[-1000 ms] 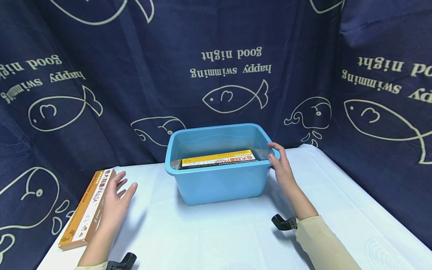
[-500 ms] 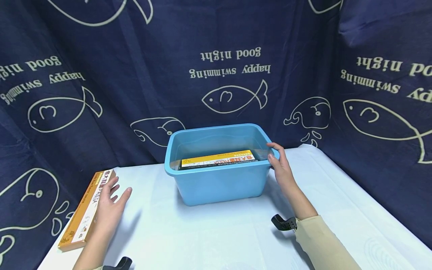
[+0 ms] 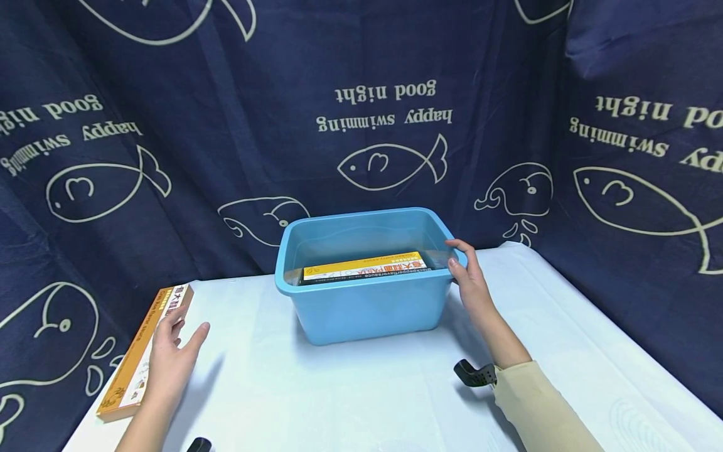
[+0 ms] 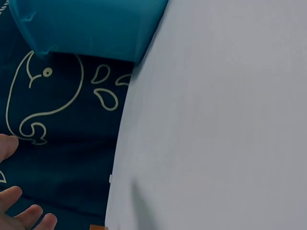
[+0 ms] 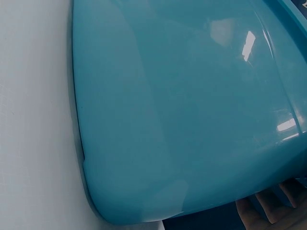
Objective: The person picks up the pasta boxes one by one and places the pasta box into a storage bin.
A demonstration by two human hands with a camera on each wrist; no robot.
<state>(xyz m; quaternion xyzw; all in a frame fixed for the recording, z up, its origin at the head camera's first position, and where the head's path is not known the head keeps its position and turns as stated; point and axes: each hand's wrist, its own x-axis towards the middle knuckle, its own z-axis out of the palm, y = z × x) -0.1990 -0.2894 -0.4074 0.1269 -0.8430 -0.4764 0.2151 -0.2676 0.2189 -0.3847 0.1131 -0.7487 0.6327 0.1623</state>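
A blue plastic bin [image 3: 367,314] stands on the white table, and my right hand [image 3: 473,279] grips its right rim, thumb over the near corner. Inside the bin lie a yellow-and-white pasta box [image 3: 367,265] and, along its near side, a dark box [image 3: 361,276] marked black pepper flavor sauce. At the left, an orange-and-white pasta box [image 3: 127,370] lies at a slant on the table. My left hand [image 3: 172,361] hovers over the right side of that box, fingers spread and loosely bent, holding nothing. In the left wrist view only the fingertips [image 4: 29,215] show.
A white cloth covers the table [image 3: 339,402]. Dark blue curtains [image 3: 390,56] printed with fish and whales hang behind it and along both sides. The bin stands near the table's back edge. Black wrist cameras [image 3: 474,373] sit on my wrists.
My left hand has moved left and a little toward me, now overlapping more of the orange-and-white pasta box. My right hand and the bin have stayed in place.
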